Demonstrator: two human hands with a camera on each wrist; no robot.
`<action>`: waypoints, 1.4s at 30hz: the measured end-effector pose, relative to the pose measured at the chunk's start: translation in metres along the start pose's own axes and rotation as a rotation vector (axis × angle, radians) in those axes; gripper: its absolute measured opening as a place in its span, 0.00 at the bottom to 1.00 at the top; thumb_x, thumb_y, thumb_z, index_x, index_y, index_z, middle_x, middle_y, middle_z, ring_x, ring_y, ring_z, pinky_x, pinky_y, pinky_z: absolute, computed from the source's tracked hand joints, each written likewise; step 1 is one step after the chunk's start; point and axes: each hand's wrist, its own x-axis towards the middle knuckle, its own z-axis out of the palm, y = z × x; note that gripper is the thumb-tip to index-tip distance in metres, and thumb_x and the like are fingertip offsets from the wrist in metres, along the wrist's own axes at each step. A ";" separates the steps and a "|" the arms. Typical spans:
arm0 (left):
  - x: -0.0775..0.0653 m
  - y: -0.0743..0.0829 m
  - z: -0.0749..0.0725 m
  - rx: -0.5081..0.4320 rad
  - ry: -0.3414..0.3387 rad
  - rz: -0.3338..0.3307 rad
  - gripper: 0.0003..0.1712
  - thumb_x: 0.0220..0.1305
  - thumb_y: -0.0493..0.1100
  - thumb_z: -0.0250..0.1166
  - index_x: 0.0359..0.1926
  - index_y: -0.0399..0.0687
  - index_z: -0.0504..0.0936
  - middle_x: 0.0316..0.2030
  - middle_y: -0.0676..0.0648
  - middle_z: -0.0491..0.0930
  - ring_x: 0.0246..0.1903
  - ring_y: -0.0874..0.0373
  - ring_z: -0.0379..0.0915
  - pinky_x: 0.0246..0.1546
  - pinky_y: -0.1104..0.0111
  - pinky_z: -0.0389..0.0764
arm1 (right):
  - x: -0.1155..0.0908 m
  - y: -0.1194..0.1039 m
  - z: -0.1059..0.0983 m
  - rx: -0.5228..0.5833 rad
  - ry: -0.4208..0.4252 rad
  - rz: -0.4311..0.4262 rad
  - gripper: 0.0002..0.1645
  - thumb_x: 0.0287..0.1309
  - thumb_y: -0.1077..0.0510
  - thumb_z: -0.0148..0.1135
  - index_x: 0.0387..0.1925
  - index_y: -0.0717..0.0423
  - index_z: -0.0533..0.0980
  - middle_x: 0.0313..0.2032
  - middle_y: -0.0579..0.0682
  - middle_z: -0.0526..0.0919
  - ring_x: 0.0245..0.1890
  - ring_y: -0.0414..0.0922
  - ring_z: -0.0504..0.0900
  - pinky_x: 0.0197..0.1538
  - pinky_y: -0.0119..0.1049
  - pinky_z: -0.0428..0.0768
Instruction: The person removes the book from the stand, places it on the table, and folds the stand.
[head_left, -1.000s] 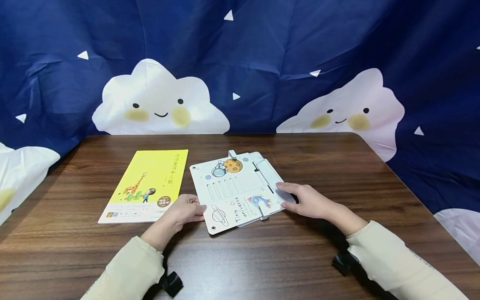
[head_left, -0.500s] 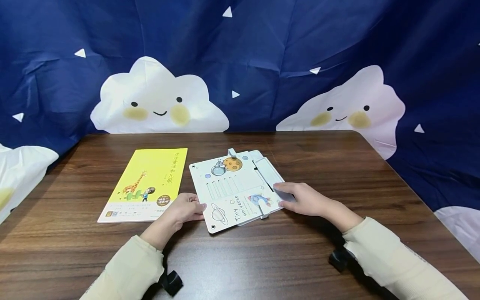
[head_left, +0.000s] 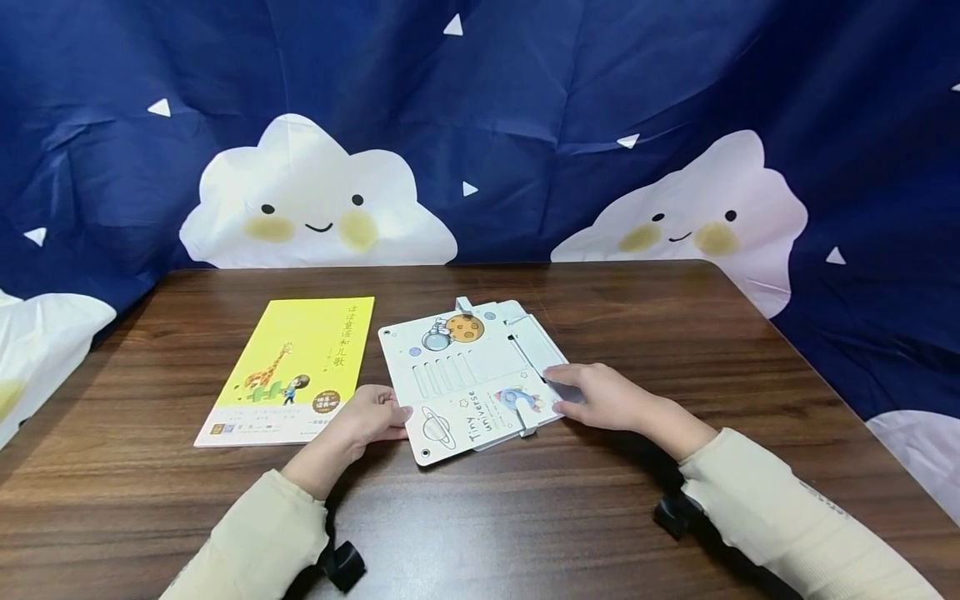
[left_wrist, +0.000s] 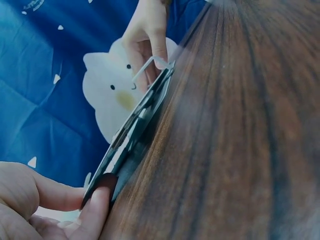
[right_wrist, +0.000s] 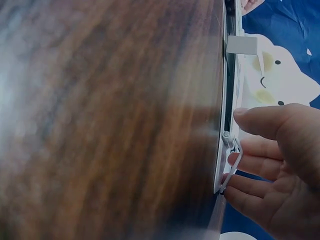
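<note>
In the head view a white folding book stand, printed with an astronaut, planets and "Tiny universe", lies nearly flat at mid-table, turned at an angle. My left hand pinches its left edge, thumb on top and fingers beneath; the left wrist view shows this edge raised slightly off the wood. At the opposite side, my right hand holds the stand's right end by the ledge. The right wrist view has bent fingertips against the hinged ledge part, the thumb near the panel.
A yellow children's book lies left of the stand, beside my left hand. The dark wooden table reaches back to a blue curtain with clouds. White page clips stick out from the stand's edges.
My right hand has shifted slightly left along the stand's right end, its fingertips at the ledge. The left hand keeps its hold, and the stand stays nearly in place.
</note>
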 end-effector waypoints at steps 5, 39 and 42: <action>0.002 0.003 -0.001 0.029 -0.003 0.016 0.02 0.54 0.25 0.50 0.26 0.28 0.68 0.22 0.44 0.72 0.24 0.59 0.72 0.30 0.65 0.77 | 0.000 -0.001 0.000 -0.011 0.012 -0.001 0.26 0.47 0.59 0.61 0.47 0.71 0.70 0.46 0.61 0.73 0.49 0.52 0.70 0.50 0.44 0.67; 0.032 0.013 -0.020 0.106 -0.095 0.003 0.12 0.55 0.27 0.50 0.18 0.38 0.63 0.21 0.47 0.69 0.23 0.61 0.69 0.32 0.66 0.76 | -0.002 -0.017 0.003 -0.063 0.011 0.101 0.28 0.47 0.54 0.62 0.47 0.68 0.71 0.45 0.58 0.74 0.47 0.50 0.72 0.47 0.44 0.69; 0.034 0.013 -0.021 0.102 -0.097 0.004 0.11 0.56 0.26 0.50 0.18 0.37 0.63 0.21 0.47 0.69 0.24 0.60 0.69 0.34 0.64 0.76 | -0.002 -0.019 0.002 -0.067 0.009 0.110 0.28 0.47 0.54 0.62 0.47 0.68 0.71 0.46 0.59 0.74 0.47 0.50 0.72 0.47 0.44 0.69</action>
